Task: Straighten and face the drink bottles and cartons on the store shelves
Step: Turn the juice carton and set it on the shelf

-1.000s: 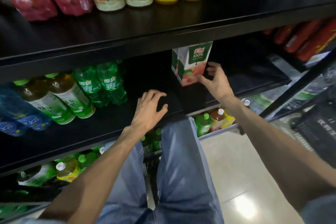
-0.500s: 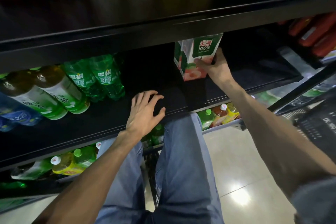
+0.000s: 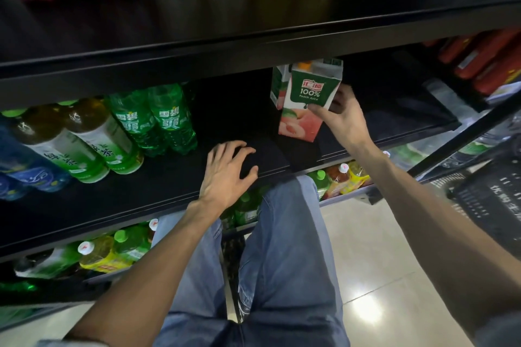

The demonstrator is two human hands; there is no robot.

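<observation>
Right hand (image 3: 342,121) grips the peach juice carton (image 3: 306,104) in the upper centre-right of the frame, thumb across the front face, fingers wrapped round the far side. The carton stands on the middle shelf (image 3: 169,186), set back from the front edge, its green label roughly toward me; I judge it a touch turned and leaning. A second carton (image 3: 277,84) sits just behind it to the left, mostly hidden. Left hand (image 3: 227,175) rests on bare shelf at centre frame, fingers spread, holding nothing, well apart from the carton. Step in hand, as I read it: square this carton and bring it forward. To do it well, keep the base flat on the shelf and slide, not lift; twist from the wrist until the label faces straight out; line the front face with the shelf lip. A light grip should do, since a carton wall dents easily. Green soda bottles (image 3: 153,121) and tea bottles (image 3: 93,141) lean at the left of the frame, probably next. A black basket (image 3: 487,194) sits at the right edge.
</observation>
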